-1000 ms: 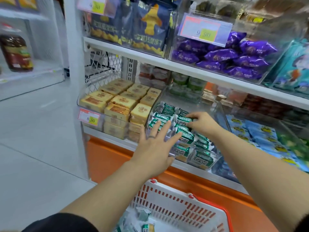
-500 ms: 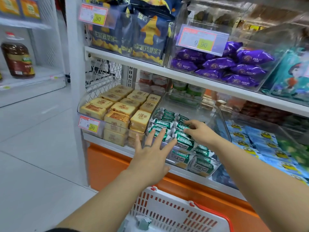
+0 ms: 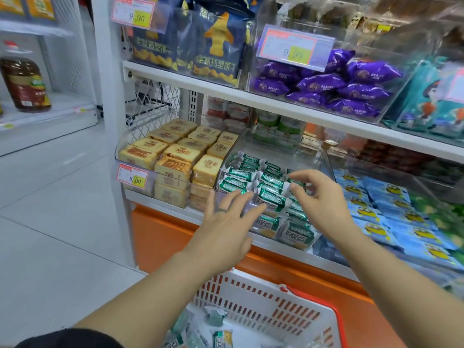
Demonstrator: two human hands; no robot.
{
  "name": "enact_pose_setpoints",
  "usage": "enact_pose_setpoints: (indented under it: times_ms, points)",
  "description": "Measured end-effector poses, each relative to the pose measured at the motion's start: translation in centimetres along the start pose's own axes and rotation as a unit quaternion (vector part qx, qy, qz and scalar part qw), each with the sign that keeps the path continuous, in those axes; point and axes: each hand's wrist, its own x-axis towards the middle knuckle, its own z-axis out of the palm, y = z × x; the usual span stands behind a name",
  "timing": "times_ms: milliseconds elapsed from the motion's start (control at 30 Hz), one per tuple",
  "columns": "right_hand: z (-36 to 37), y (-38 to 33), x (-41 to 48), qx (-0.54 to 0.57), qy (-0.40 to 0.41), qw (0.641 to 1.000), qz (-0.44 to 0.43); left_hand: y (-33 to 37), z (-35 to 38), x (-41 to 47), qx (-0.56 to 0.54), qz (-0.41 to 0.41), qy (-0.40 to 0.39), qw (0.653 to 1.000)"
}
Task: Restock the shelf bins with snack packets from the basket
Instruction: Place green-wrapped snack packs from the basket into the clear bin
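Neatly stacked, the green-and-white snack packets [image 3: 270, 194] with crimped white ends fill a clear bin [image 3: 283, 153] on the lower shelf. The left hand [image 3: 226, 222] reaches over the front ones, fingers straight and spread. The right hand [image 3: 324, 202] hovers above, fingers loosely curled; whether it pinches one I cannot tell.

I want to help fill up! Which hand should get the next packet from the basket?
Probably left. The left hand is flat, holds nothing and is lower, nearer the basket. The right hand curls over the green packets in the bin.
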Motion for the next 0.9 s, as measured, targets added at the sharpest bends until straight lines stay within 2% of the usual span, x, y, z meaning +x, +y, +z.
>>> enact_pose_setpoints:
  times_ms: [67,167,233,333,500,600,733,900]
  points:
    - [-1.1,-0.4,-3.3,0.016,0.026,0.997,-0.069,0.4,-0.1,-0.6,-0.007,0.048,0.035,0.998]
    - [-1.2,1.2,-9.4,0.023,-0.02,0.995,-0.094,1.2,1.7,-2.4,-0.008,0.101,-0.011,0.995]
    - [0.0,3.3,-13.5,0.004,-0.091,0.994,-0.066,2.2,3.9,-4.0,-0.008,0.113,-0.084,0.99]
    - [2.7,7.3,-17.4,-0.015,-0.214,0.976,0.035,3.5,7.3,-5.4,0.004,0.106,-0.186,0.977]
    - [7.6,13.9,-21.5,-0.059,-0.376,0.911,0.156,4.8,14.2,-7.2,-0.032,0.056,-0.293,0.954]
    - [9.7,17.3,-24.4,-0.095,-0.446,0.867,0.202,6.0,18.9,-8.7,-0.07,0.022,-0.371,0.926]
    - [12.8,19.4,-28.4,-0.125,-0.567,0.786,0.214,7.3,24.9,-13.0,-0.108,-0.024,-0.477,0.872]
    - [16.2,19.8,-33.0,-0.111,-0.635,0.733,0.217,8.9,29.6,-17.8,-0.123,-0.054,-0.565,0.814]
